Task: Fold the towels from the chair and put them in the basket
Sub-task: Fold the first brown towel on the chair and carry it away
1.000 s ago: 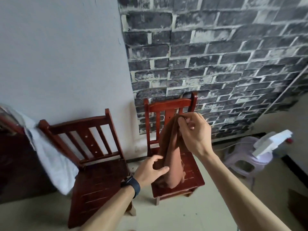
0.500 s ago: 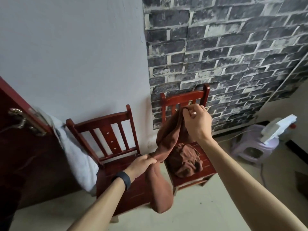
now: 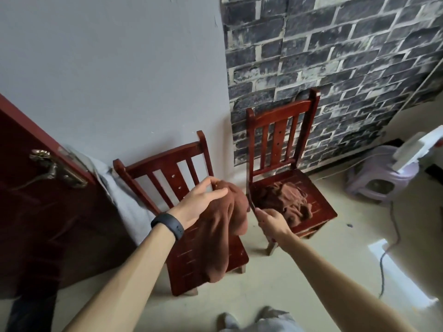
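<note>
Grey plaster wall [image 3: 107, 68] meets dark brick-pattern wall [image 3: 335, 56]; pale floor [image 3: 299, 271]; dark red door [image 3: 36, 200] at left.

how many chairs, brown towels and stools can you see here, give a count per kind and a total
wooden chairs: 2, the left chair and the right chair
brown towels: 2, the held towel and the crumpled towel on the right chair's seat
plastic stools: 1, the pale stool
total: 5

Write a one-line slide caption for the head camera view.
Both hands, left hand and right hand, hold a brown towel above the left chair; another towel lies crumpled on the right chair.
</note>
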